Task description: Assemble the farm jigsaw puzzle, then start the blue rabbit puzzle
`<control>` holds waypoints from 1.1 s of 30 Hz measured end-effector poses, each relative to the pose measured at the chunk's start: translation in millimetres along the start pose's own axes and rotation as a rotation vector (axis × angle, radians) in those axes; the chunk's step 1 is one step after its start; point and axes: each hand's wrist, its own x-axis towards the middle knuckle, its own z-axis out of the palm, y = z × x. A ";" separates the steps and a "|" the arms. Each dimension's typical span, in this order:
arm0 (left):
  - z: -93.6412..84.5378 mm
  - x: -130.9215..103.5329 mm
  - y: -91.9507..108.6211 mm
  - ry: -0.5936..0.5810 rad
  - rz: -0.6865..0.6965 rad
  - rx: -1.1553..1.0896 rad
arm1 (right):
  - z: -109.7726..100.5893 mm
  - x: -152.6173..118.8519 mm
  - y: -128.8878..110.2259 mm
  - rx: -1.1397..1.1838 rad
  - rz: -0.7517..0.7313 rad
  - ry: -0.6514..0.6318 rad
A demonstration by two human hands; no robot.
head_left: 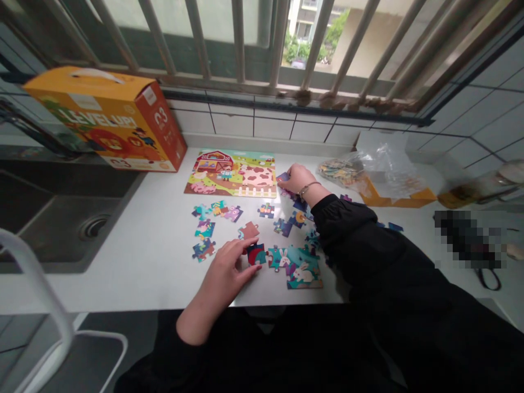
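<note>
My left hand (225, 267) rests low over the counter, thumb and fingers closed on the edges of a red and teal puzzle piece (256, 254). Right beside that piece lies a joined section with white rabbits (303, 271). Farther back, my right hand (301, 179) pinches a purple puzzle piece (283, 177) at the right edge of a finished-looking farm picture (229, 173) with a cow and barn. Loose pieces lie between the hands, among them a brown one (248, 230) and a blue one (282, 226). My right sleeve hides part of the pieces on that side.
An orange puzzle box (102, 125) stands at the back left, beside a dark sink (41, 218). Several loose pieces (203, 248) lie left of centre. At the back right are a plastic bag of pieces (341, 170) and an orange tray (376, 194). A barred window rises behind.
</note>
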 end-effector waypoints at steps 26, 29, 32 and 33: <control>-3.7 2.9 11.5 -0.019 -0.060 -0.063 | -40.3 -42.7 53.2 -0.181 -0.051 -0.121; -2.4 1.4 12.2 0.049 -0.150 -0.108 | -42.6 -41.8 54.4 -0.155 -0.033 -0.123; -4.0 1.2 11.1 0.065 -0.207 -0.141 | -49.2 -42.2 59.3 -0.115 -0.007 -0.118; -5.2 1.7 10.4 0.063 -0.226 -0.144 | -52.4 -43.3 61.2 -0.109 0.003 -0.111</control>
